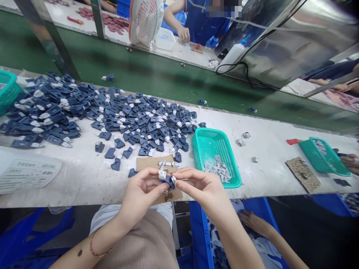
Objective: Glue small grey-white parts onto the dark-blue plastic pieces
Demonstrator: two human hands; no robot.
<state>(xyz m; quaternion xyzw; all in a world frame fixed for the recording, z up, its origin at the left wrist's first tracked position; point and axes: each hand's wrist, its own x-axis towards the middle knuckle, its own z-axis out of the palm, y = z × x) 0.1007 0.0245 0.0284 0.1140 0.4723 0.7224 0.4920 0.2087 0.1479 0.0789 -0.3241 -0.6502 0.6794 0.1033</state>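
Between both hands, over a piece of brown cardboard (pixel 146 163), is a small dark blue plastic part (pixel 168 182) with a white piece at its upper left. My left hand (pixel 141 188) pinches it from the left, thumb underneath. My right hand (pixel 200 186) closes finger and thumb on a small white plastic piece (pixel 174 179) at the blue part's right end; whether the two are joined I cannot tell. A few light-coloured pieces (pixel 167 163) lie on the cardboard behind. To the right stands a green basket (pixel 198 153) holding many small grey pieces (pixel 217 170).
A large heap of blue and white parts (pixel 134 116) spreads across the left and middle of the white table (pixel 266 149). A green belt (pixel 168 80) runs behind it. Another green basket (pixel 322 158) stands at right. A co-worker's hand (pixel 254 222) reaches into a blue crate (pixel 200 231) below.
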